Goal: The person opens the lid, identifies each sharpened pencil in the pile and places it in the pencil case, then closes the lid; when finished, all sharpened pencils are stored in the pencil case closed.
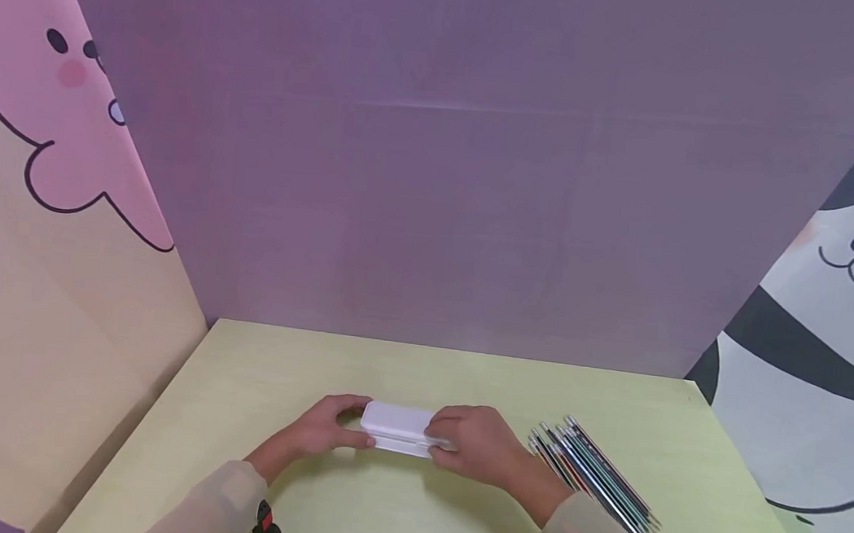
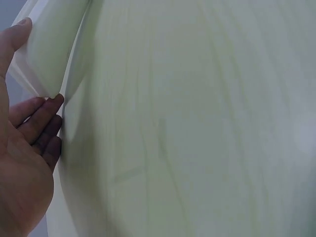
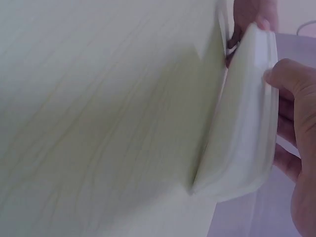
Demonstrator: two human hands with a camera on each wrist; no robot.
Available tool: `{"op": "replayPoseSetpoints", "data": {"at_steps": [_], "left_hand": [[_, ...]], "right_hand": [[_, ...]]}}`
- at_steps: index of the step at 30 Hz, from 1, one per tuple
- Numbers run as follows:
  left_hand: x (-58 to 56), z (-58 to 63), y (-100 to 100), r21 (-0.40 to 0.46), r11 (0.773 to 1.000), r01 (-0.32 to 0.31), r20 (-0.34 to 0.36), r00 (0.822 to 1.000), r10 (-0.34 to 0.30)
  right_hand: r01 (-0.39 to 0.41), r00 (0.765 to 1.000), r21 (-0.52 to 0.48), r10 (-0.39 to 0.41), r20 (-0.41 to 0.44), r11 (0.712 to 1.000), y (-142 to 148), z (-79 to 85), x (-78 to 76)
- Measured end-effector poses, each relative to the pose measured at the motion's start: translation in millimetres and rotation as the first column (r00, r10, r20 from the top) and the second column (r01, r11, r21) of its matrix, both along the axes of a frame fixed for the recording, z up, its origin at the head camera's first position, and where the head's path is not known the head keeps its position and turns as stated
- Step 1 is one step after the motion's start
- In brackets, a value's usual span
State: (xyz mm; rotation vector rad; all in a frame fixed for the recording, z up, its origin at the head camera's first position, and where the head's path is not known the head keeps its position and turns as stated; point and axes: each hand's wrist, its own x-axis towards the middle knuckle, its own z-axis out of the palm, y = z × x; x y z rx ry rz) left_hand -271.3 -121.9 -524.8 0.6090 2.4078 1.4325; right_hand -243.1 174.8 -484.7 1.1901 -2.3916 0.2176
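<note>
Head view: what are the two hands doing?

Both grip. The left hand (image 1: 323,429) holds one end of a white case (image 1: 397,420) between thumb and fingers; the right hand (image 1: 480,442) grips the other end, thumb at the near side, fingers over the top.

Where's the white case, then?

At the middle of the pale table (image 1: 332,505); resting or slightly raised, I can't tell.

How will it handle?

Probably light, stiff plastic, smooth enough to slip, and a hard squeeze might flex it. I'd hold it by both ends.

And beyond?

Loosely bundled pencils (image 1: 598,464) lie right of the right hand; behind the table, a purple wall (image 1: 437,218).

Any brand or writing?

None that I can read.
</note>
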Motion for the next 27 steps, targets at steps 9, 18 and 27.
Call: {"op": "replayPoseSetpoints", "data": {"at_steps": [9,18,27], "left_hand": [[0.8,-7.9,-5,0.017,1.000,-0.007,-0.016,1.000,0.007],[0.0,-10.2,-7,0.027,0.999,-0.021,-0.038,0.999,0.022],[-2.5,-10.2,-8,0.019,0.999,-0.038,-0.026,0.999,0.038]], "right_hand": [[0.026,0.974,-0.274,0.037,0.224,0.961,25,7.1,-2.0],[0.188,0.925,-0.321,-0.058,0.375,0.928,60,11.4,0.6],[0.264,0.883,-0.429,-0.039,0.467,0.864,77,1.2,3.4]]}}
